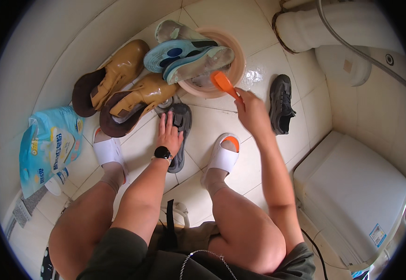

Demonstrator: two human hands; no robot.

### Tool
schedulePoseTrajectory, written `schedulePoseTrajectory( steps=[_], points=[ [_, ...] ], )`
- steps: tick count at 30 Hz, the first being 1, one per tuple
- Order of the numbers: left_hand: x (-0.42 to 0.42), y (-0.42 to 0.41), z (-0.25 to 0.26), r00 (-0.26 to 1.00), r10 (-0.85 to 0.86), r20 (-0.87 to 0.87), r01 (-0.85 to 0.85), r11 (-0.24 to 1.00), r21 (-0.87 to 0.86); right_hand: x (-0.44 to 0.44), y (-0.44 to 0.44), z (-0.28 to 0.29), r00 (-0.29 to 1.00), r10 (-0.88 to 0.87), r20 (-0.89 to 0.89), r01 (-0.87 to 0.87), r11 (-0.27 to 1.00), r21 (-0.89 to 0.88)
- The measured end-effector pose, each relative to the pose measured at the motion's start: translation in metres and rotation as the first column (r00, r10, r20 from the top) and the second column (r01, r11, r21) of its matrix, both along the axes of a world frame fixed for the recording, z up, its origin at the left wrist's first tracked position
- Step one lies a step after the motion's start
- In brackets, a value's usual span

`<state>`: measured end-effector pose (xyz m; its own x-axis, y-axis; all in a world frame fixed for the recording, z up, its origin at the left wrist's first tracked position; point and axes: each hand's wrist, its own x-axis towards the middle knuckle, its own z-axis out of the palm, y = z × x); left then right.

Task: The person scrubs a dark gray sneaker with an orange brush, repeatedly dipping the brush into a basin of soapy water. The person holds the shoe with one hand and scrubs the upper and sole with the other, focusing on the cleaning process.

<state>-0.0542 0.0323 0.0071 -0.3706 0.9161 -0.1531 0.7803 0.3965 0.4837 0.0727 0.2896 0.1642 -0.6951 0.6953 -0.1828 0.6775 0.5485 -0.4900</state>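
My left hand, with a black watch at the wrist, rests on a dark shoe lying on the tiled floor between my feet. My right hand grips the handle of an orange brush; its head is over the near rim of a pink plastic basin. Any bristles are hidden. Several insoles, pale green and blue, lie across the basin's left side. The other dark shoe stands on the floor right of my right hand.
Two tan boots lie left of the basin. A blue printed bag leans at the left wall. A white lidded bin or box stands at the right. A white pipe and a metal hose run at the upper right. The floor by the basin is wet.
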Motion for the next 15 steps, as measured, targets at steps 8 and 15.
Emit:
schedulePoseTrajectory(
  steps=[8, 15],
  points=[
    [0.001, -0.001, -0.001, 1.000, -0.001, -0.005, 0.001, 1.000, -0.009, -0.082, 0.054, -0.018, 0.651, 0.214, 0.728, -0.426, 0.897, 0.117],
    [0.003, 0.002, -0.004, 1.000, 0.001, 0.008, -0.002, 1.000, 0.025, -0.056, 0.060, -0.058, 0.856, 0.231, 0.462, -0.304, 0.948, 0.090]
  ],
)
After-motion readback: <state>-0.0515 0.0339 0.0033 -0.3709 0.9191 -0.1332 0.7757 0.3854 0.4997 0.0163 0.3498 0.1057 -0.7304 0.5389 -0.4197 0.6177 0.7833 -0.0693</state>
